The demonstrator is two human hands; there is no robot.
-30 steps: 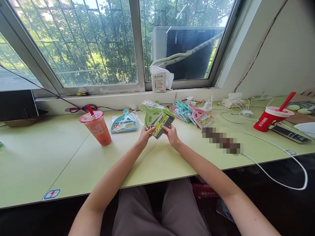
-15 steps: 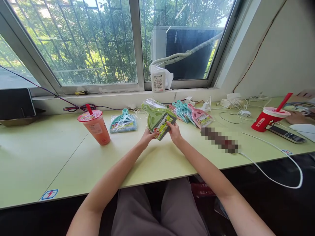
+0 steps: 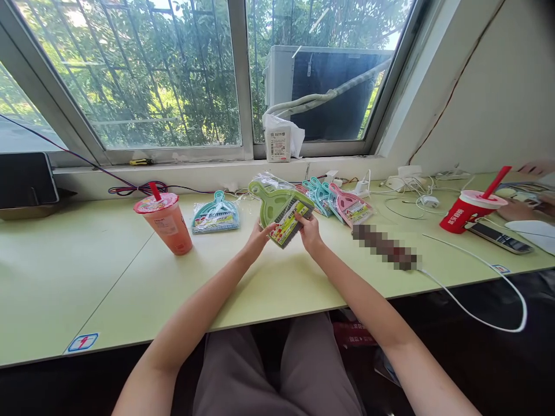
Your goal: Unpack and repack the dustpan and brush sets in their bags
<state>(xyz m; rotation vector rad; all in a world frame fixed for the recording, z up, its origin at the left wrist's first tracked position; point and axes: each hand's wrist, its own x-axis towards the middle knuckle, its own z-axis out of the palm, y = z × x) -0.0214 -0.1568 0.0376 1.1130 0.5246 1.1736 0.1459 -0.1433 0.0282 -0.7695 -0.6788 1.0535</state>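
Note:
A green mini dustpan and brush set (image 3: 284,214) with a yellow label is held above the table, tilted, its handle pointing to the upper left. My left hand (image 3: 259,238) grips its lower left corner. On the opposite edge, my right hand (image 3: 309,230) has its thumb pressed against the label. Clear plastic wrap shows behind the handle. To the left lies a teal dustpan set (image 3: 215,215) in its wrapper. Beyond my right hand, teal dustpan sets (image 3: 319,196) and a pink one (image 3: 350,205) overlap in a row.
An orange drink cup (image 3: 168,226) stands at left and a red cup (image 3: 468,212) at right, beside a phone (image 3: 498,237). White cables (image 3: 422,193) spread along the back right. A blurred-out object (image 3: 385,247) lies right of centre. Another person's hand (image 3: 518,208) is at far right.
The green dustpan set has turned slightly, its label shifting a little in view. Both hands keep their hold. The whole view has shifted slightly.

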